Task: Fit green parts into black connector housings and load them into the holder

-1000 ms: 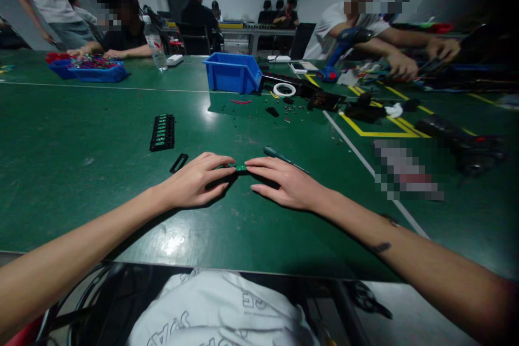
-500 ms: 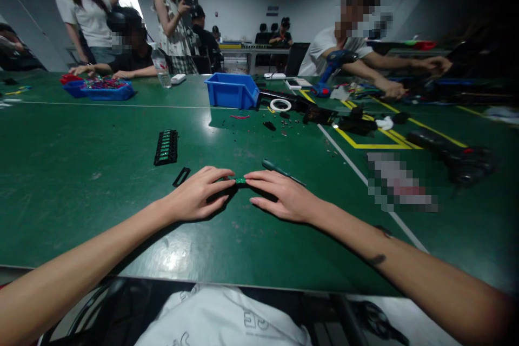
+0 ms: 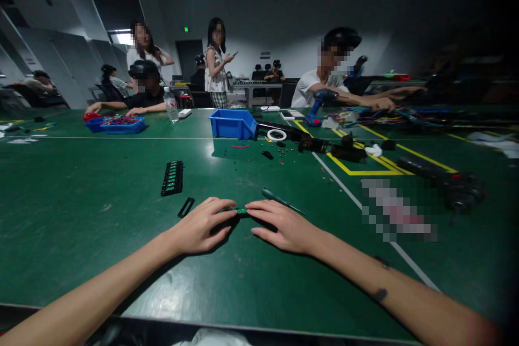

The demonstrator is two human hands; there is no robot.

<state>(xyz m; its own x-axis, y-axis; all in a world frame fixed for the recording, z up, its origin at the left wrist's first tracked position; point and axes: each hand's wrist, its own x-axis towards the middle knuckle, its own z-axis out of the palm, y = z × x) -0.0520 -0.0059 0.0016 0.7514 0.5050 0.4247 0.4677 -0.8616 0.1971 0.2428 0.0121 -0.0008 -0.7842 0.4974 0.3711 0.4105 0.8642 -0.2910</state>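
A small green circuit board [image 3: 242, 211] lies on the table between my two hands, its ends covered by my fingertips. My left hand [image 3: 206, 226] rests on its left end with fingers bent over it. From the other side my right hand [image 3: 281, 224] holds the right end, its thumb lower and apart from the board. Just behind the right hand is a dark green pen-like tool [image 3: 281, 200]. Near my left hand lies a black rectangular frame [image 3: 186, 207]. Farther off stands a black holder with a row of green boards [image 3: 172, 177].
Ahead are a blue bin [image 3: 232, 124], a white ring [image 3: 276, 135] and scattered small black parts. A blue tray [image 3: 124, 127] of coloured pieces and a water bottle [image 3: 171, 105] stand back left. A drill [image 3: 318, 107] and wires lie right. Co-workers sit across the table.
The camera view has tilted up, so the table and my hands appear lower. My hands stay at the green board. The co-worker at right has shifted their arms.
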